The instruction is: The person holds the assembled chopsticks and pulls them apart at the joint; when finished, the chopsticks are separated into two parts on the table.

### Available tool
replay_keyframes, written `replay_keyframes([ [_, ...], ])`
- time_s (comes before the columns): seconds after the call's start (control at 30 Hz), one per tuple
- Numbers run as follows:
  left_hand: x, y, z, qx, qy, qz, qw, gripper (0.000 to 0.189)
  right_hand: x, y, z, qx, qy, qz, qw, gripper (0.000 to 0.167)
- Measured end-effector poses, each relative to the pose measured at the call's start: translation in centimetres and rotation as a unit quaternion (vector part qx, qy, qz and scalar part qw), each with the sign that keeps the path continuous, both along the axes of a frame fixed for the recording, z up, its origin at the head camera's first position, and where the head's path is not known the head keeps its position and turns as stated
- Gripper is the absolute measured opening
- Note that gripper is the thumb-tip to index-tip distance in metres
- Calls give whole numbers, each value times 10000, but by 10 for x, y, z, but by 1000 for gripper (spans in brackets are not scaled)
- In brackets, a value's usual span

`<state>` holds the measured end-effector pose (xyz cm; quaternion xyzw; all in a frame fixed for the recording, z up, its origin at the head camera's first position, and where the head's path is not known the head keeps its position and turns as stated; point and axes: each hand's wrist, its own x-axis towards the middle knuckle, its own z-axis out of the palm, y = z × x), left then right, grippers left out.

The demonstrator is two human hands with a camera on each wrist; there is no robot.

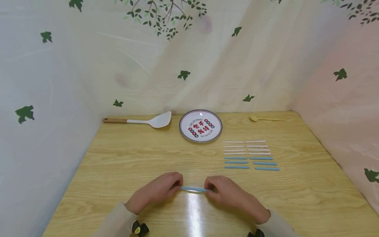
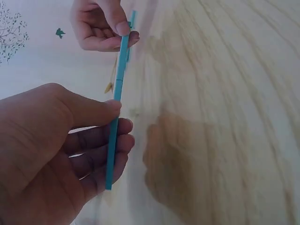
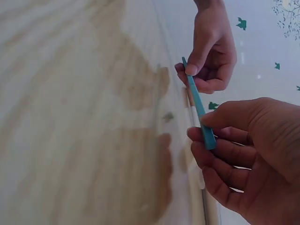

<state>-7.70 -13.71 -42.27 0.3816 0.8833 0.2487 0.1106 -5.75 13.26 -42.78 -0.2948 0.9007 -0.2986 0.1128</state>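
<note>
Low in the middle of the head view, a thin blue stick (image 1: 193, 189) spans the space between both hands. My left hand (image 1: 161, 189) pinches its left part between thumb and fingertips. At the other end, my right hand (image 1: 229, 192) has thumb and fingers on it in the same way. Seen from the left wrist, the stick (image 2: 117, 93) is straight with a fine line across its middle, and its near end juts past the fingers. In the right wrist view the right thumb (image 3: 225, 115) presses it against the curled fingers.
To the right lie two columns of short sticks, white ones (image 1: 257, 145) behind blue ones (image 1: 236, 162). Farther back are a round plate (image 1: 183, 131) with red lettering, a white spatula (image 1: 161, 121) with a wooden handle and a small yellowish spoon (image 1: 253, 118). Printed cloth (image 1: 207, 65) surrounds the table.
</note>
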Motion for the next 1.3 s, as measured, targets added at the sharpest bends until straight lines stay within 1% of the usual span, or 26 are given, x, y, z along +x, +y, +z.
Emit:
replay_keyframes([
  [0.03, 0, 2, 1, 14, -42, 14, 10000, 1, -1, 1, 1, -62, -103, -39, 9999, 4],
  [0.1, -1, 5, 4, 48, 2, 27, 10000, 5, -3, 1, 4, -214, -218, -97, 9995, 6],
  [0.2, -3, 13, 10, 139, 67, 76, 9999, 8, -6, 1, 6, -442, -163, -146, 9988, 10],
  [0.37, -8, 28, 20, 244, 116, 336, 9991, 9, -12, 1, 13, -746, 229, -246, 9966, 11],
  [0.5, -13, 38, 29, 366, 285, 563, 9973, 10, -17, 3, 22, -958, 628, -378, 9927, 10],
  [0.6, -15, 43, 35, 530, 496, 615, 9955, 8, -20, 4, 27, -1070, 892, -420, 9894, 8],
  [0.7, -16, 46, 38, 630, 619, 604, 9943, 7, -21, 5, 30, -1032, 967, -468, 9888, 7],
  [0.83, -17, 48, 40, 620, 678, 556, 9942, 6, -21, 5, 32, -890, 988, -490, 9899, 7],
  [0.97, -17, 50, 39, 632, 685, 555, 9941, 7, -21, 5, 30, -892, 1113, -452, 9887, 6],
  [1.13, -18, 50, 37, 802, 779, 590, 9920, 4, -22, 5, 26, -1009, 1311, -290, 9858, 5],
  [1.3, -18, 51, 34, 971, 758, 634, 9904, 5, -21, 5, 25, -961, 1254, -221, 9872, 4],
])
